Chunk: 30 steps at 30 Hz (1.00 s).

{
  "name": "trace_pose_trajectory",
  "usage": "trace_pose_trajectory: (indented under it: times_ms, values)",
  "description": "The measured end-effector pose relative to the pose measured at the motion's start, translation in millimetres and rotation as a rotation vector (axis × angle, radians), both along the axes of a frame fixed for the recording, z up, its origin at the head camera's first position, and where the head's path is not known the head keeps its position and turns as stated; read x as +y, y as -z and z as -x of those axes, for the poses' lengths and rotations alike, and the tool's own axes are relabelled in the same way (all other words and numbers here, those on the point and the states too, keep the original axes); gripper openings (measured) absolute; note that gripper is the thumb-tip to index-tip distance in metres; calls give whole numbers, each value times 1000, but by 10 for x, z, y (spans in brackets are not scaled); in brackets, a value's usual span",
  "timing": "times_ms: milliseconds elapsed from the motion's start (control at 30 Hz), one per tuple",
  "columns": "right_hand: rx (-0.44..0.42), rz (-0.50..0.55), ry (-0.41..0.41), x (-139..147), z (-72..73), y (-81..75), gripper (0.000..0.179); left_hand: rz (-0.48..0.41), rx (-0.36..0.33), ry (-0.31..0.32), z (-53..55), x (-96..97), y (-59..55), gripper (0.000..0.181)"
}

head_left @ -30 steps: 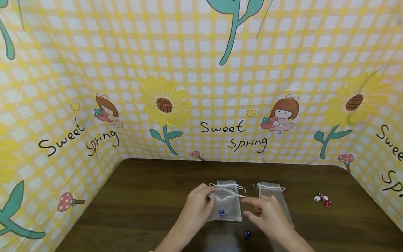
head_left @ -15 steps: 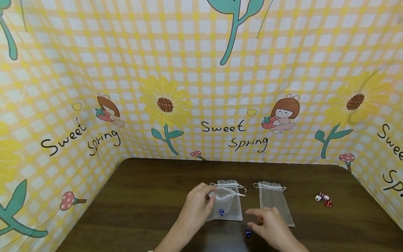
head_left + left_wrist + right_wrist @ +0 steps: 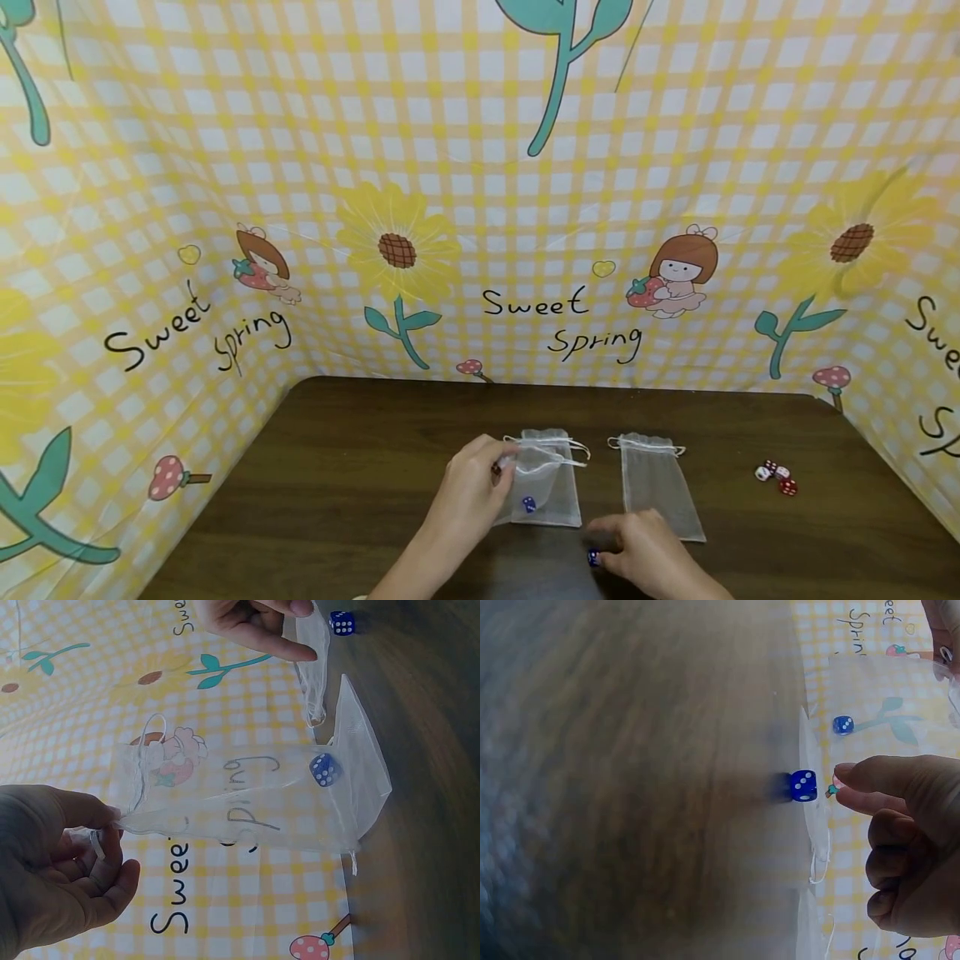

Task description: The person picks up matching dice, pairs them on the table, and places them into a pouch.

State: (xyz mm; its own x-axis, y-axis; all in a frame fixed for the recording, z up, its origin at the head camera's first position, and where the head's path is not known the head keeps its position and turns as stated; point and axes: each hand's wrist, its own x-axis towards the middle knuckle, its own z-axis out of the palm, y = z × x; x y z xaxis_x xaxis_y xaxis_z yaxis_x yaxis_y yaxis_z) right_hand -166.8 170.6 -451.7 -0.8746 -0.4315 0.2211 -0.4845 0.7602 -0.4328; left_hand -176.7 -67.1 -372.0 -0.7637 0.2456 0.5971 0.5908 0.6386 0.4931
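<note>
In the head view my left hand (image 3: 471,483) pinches the upper edge of a sheer white drawstring bag (image 3: 555,492). The left wrist view shows this bag hanging from thumb and forefinger, with a blue die (image 3: 325,770) inside near its bottom. A small dark red spot shows among the left fingers; what it is I cannot tell. My right hand (image 3: 919,840) is just above the table by a second blue die (image 3: 803,786). Its thumb and forefinger reach out toward that die, slightly apart from it in the right wrist view, while the other fingers are curled.
Another sheer drawstring bag (image 3: 656,483) lies flat on the dark wooden table (image 3: 337,500), just beyond the right hand. Farther right sits a small cluster of white and red dice (image 3: 776,477). A yellow checked cloth (image 3: 450,167) walls the table's back and sides.
My right hand has come away from the bag's drawstring and down toward the near blue die. The left hand keeps its pinch on the bag, almost unmoved.
</note>
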Motion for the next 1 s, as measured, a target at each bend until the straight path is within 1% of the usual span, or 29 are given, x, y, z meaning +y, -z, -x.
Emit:
trace_pose_trajectory:
  times_ms: [167, 267, 467, 667, 767, 1000]
  values:
    - [-68, -16, -21, 9, 12, 34, 26, 2, 2, 0, -3, 2, -1, 15]
    - [-81, -21, -33, 10, 22, 53, 22, 4, 4, -3, -2, 3, 0, 16]
    - [-19, -34, -44, 13, 29, 94, 12, 5, 0, -5, -6, 5, 3, 16]
    - [-34, -30, -50, 22, 34, 87, 10, 3, -6, 8, -10, 1, 3, 17]
    - [-40, -21, -44, 34, 34, 54, 9, 7, -10, 7, -12, 0, 5, 16]
    - [48, 37, -2, 62, 45, -81, 10, 10, -22, 7, -8, 6, 16, 16]
